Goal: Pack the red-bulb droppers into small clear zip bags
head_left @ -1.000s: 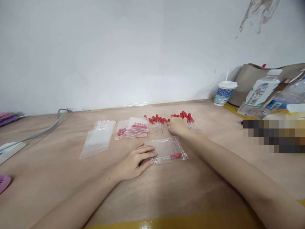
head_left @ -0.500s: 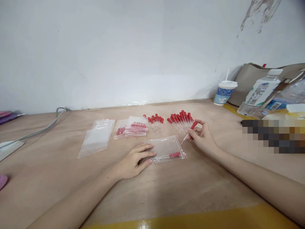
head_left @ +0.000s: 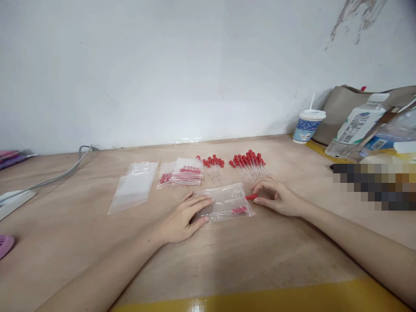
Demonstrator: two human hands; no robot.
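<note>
My left hand (head_left: 186,216) lies with its fingers spread on the left part of a clear zip bag (head_left: 224,197), pressing it to the table. Inside that bag, along its near side, is one glass dropper with a red bulb (head_left: 239,210). At the bag's right-hand mouth, my right hand (head_left: 276,197) pinches a second dropper by its red bulb (head_left: 251,196). The glass tube of this dropper points left into the bag. Behind the hands lie two groups of loose droppers, a smaller one (head_left: 213,163) and a larger one (head_left: 248,160).
Filled bags of droppers (head_left: 186,173) are piled left of the loose ones. Flat bags without droppers (head_left: 134,186) lie farther left, near a grey cable (head_left: 65,173). A paper cup (head_left: 307,126), a bottle (head_left: 357,125) and a grey handbag (head_left: 339,102) stand at the back right.
My right hand has moved down and left, bringing its dropper from a tilted pose beside the bag to lying level with the tube in the bag's mouth. My left hand stays on the bag.
</note>
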